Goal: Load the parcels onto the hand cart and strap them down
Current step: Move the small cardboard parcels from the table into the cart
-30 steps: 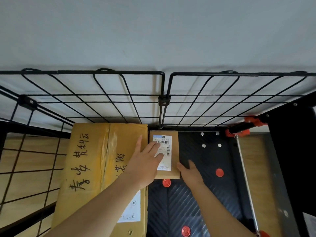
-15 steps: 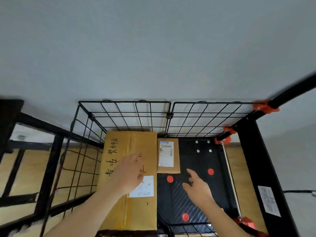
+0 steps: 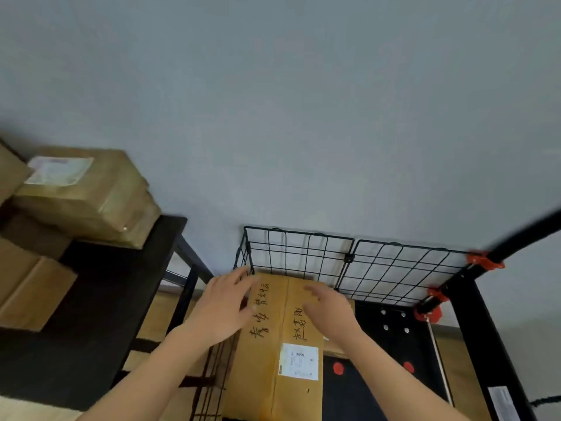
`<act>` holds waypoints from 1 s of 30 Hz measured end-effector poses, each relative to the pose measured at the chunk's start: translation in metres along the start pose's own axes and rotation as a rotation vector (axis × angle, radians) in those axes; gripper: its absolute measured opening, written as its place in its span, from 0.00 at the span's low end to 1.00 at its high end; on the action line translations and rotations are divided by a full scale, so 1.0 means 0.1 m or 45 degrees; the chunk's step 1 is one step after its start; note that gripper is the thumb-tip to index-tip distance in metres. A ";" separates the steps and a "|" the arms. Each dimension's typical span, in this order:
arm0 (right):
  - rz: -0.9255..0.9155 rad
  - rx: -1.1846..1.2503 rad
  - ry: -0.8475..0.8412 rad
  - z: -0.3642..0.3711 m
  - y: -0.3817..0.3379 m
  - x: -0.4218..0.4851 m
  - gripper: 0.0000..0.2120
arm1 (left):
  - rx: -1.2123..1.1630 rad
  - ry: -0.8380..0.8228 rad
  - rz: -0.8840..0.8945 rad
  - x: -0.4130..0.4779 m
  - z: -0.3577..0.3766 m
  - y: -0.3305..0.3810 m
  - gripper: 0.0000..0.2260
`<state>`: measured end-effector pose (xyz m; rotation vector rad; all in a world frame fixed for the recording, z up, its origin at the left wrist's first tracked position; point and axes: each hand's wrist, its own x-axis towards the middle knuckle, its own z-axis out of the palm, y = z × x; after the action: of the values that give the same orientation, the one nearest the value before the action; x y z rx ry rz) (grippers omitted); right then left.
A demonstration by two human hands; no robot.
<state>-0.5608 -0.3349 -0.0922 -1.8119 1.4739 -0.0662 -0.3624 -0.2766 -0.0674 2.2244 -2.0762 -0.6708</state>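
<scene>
Tan cardboard fills the left of the cart: a long taped carton with black handwriting and a white label (image 3: 264, 369) lies flat in the black wire-mesh basket (image 3: 394, 275), directly under both hands. The left hand (image 3: 224, 305) hovers at the carton's far left corner, fingers spread and grasping nothing. The right hand (image 3: 331, 311) hangs over the carton's right edge, equally released. Motion blur hides whether either palm touches the cardboard. Beneath the right wrist shows a sliver of a smaller brown parcel (image 3: 335, 351). Beyond it, further to that hand's right, is the bare black ribbed deck with red studs (image 3: 358, 396).

Well off to the left of the left hand, more brown taped parcels (image 3: 82, 196) wait stacked on a dark table (image 3: 100, 299). Fetching one of these looks like the step in hand.

Done well, it likely means lifting the top parcel with both hands under opposite edges, not dragging it off the pile. It should clear the mesh rim before coming down on the open deck to the right hand's side, pressed snug against its neighbours. Level tops should give the strap an even bearing.
</scene>
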 end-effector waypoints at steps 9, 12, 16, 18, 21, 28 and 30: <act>-0.326 0.062 0.168 0.08 -1.74 0.00 0.16 | -0.045 0.340 -0.003 -0.62 -1.15 -0.95 0.25; -0.396 0.091 0.171 0.17 -2.35 0.01 0.15 | -0.077 0.474 -0.012 -0.81 -1.52 -1.29 0.25; -0.499 0.077 0.173 0.34 -3.04 0.04 0.14 | -0.145 0.650 -0.012 -1.01 -1.88 -1.76 0.24; -0.524 0.107 0.150 0.44 -3.36 0.04 0.13 | -0.196 0.767 -0.034 -1.12 -2.06 -2.00 0.23; -0.537 0.216 0.093 0.63 -3.80 0.05 0.13 | -0.294 0.930 -0.061 -1.28 -2.32 -2.37 0.21; -0.344 0.473 -0.248 1.19 -4.62 0.07 0.28 | -0.306 1.170 -0.316 -1.64 -2.72 -3.29 0.20; -0.254 0.539 -0.344 1.31 -4.79 0.09 0.34 | -0.456 1.125 -0.425 -1.69 -2.72 -3.49 0.21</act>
<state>-0.1062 -0.2636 0.0955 -1.5440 0.9992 -0.2082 0.0523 -0.1492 0.1222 2.0929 -1.0892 -0.0070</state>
